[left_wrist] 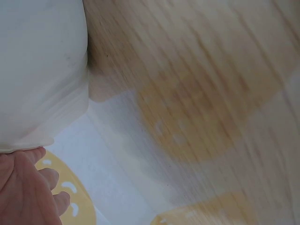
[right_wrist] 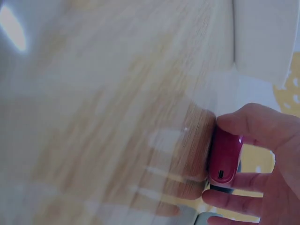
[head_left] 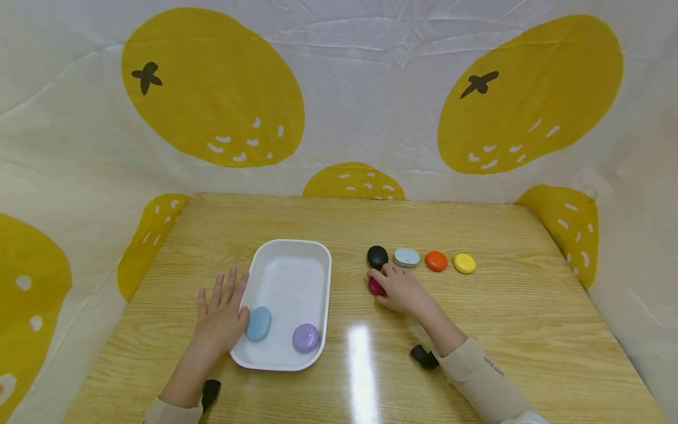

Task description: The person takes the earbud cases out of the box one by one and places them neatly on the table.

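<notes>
1. Magenta pebble-shaped case (head_left: pixel 376 287) sits in the grip of the right hand (head_left: pixel 399 288), thumb at one edge and fingers round the other. The edge hold probably suits its smooth, rounded faces. Whether it is off the tabletop (head_left: pixel 349 227), the pictures do not settle.
2. Its rim, with a small dark slot, faces the right wrist camera, since the hand holds it from the side.
3. Left hand (head_left: pixel 219 321) lies with fingers spread and fairly straight against the side of the white tray (head_left: pixel 291 277), thumb at the rim, gripping none of the cases; the contact likely steadies the tray.
4. Between the hands, the tray carries a light blue oblong case (head_left: pixel 259 323) just beside the left thumb and a round lilac case (head_left: pixel 305 337) on the side toward the right hand.
5. Just beyond the right hand's fingers is a black case (head_left: pixel 378 257); farther rightward run a pale grey oblong case (head_left: pixel 406 257), an orange case (head_left: pixel 436 261) and a yellow case (head_left: pixel 464 263). Gaps between these three seem to leave finger room around each.
</notes>
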A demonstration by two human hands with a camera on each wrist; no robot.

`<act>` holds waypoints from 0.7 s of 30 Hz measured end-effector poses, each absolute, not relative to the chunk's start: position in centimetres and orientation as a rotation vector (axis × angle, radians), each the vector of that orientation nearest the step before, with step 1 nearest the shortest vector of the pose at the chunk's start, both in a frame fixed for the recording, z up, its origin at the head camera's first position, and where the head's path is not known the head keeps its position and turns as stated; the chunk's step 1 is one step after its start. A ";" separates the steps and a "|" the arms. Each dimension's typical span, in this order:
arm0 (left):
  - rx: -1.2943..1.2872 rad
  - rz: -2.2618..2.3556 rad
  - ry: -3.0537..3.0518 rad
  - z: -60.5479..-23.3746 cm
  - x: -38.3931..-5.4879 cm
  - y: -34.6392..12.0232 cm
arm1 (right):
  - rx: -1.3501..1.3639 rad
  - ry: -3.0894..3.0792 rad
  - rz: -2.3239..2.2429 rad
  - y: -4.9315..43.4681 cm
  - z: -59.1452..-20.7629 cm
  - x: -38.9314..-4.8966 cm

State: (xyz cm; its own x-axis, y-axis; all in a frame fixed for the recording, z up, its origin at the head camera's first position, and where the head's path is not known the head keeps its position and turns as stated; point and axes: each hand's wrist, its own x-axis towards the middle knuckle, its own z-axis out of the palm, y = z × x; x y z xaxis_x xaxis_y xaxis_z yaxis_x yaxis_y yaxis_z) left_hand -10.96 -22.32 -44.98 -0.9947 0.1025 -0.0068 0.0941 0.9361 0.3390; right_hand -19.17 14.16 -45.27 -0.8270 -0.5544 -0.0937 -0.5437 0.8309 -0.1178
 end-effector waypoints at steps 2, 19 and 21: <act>0.155 0.541 3.063 -44.9 -10.9 -22.3 | -0.855 2.883 -0.133 14.1 -45.3 -19.1; 0.156 0.575 3.062 -44.7 -10.8 -22.2 | -0.869 2.983 -0.205 13.5 -44.2 -18.7; 0.152 0.577 3.061 -44.7 -10.8 -22.2 | -0.961 3.029 -0.244 12.9 -43.5 -18.5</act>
State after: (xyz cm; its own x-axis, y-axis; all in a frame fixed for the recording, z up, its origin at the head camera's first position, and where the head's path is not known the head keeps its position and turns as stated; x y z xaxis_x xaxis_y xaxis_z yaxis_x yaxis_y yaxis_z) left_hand -10.79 -22.18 -44.68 -0.9950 0.1002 -0.0050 0.0915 0.9268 0.3641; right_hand -18.49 12.95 -43.50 -0.8173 -0.5692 0.0890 -0.5761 0.8067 -0.1317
